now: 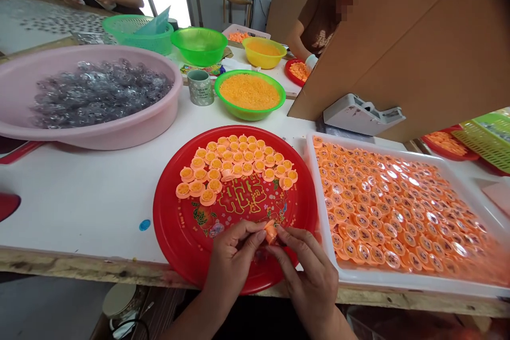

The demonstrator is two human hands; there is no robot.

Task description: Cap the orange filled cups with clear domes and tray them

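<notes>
Over the near part of a red round tray [169, 223], my left hand [233, 255] and my right hand [308, 268] meet at the fingertips. Both are closed on one small orange plastic piece [271, 232], pinched between thumbs and fingers. Rows of small orange round cups [238, 157] filled with yellow-orange grains lie across the tray's far half. A clear, shiny round piece [217, 230] lies on the tray left of my hands. To the right, a white tray [319, 207] holds many orange round pieces with clear covers and printed faces.
A pink basin [159, 127] of clear plastic pieces stands at left. Beyond the red tray are a green bowl [250, 112] of orange grains and a mug [200, 87]. A cardboard sheet [398, 37] and tape dispenser [360, 115] stand at right. Two people work across the table.
</notes>
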